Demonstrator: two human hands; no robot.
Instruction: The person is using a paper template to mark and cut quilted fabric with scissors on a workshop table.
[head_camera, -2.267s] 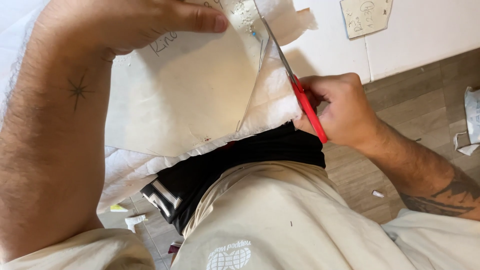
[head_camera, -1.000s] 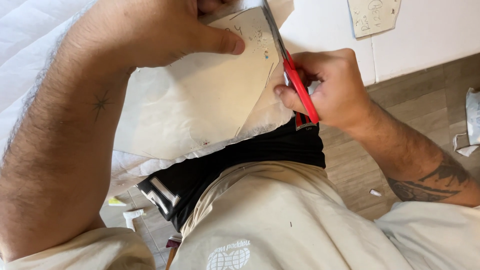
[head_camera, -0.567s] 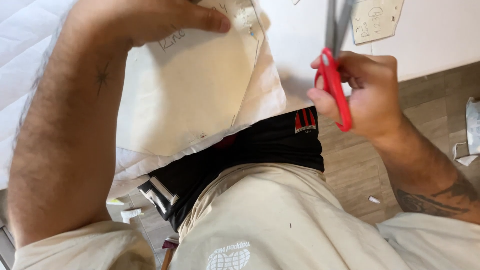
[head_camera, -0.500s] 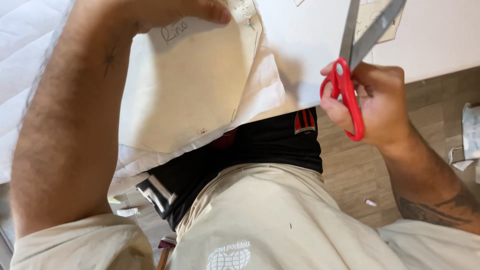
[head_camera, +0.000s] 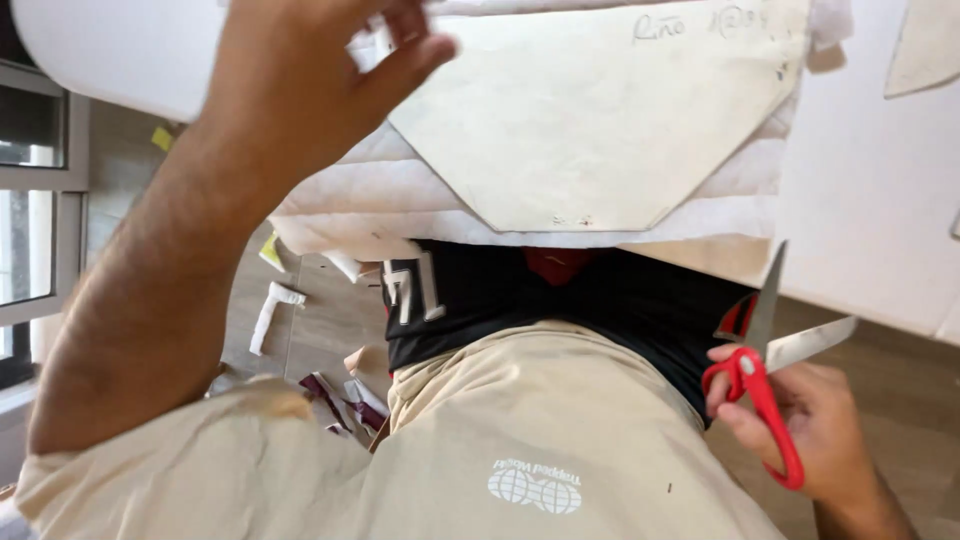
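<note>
My right hand (head_camera: 815, 435) holds the scissors with red plastic handles and shiny metal blades (head_camera: 765, 375). My fingers go through the red loops and my grip is closed on them. The two blades stand apart and point up and to the right. The scissors are low down on the right, beside my leg, well apart from the paper.

My left hand (head_camera: 300, 75) is up at the top, over the edge of the white worktop (head_camera: 880, 230). It looks blurry. The thumb sticks out to the right and the fingers curl at the top, close to the paper's corner. I cannot tell if this grip holds anything.

The flat cream paper shape with straight cut sides (head_camera: 600, 110) lies on the worktop, on top of soft white quilted cloth (head_camera: 400, 200). The cloth sticks out under the paper on the left and along the near edge. There is some pencil writing near the paper's top right corner.

Below the worktop I see my black shirt (head_camera: 540, 300) and my tan shorts (head_camera: 520, 440). Small white scraps (head_camera: 272, 315) lie on the wooden floor (head_camera: 330, 310) to the left.
</note>
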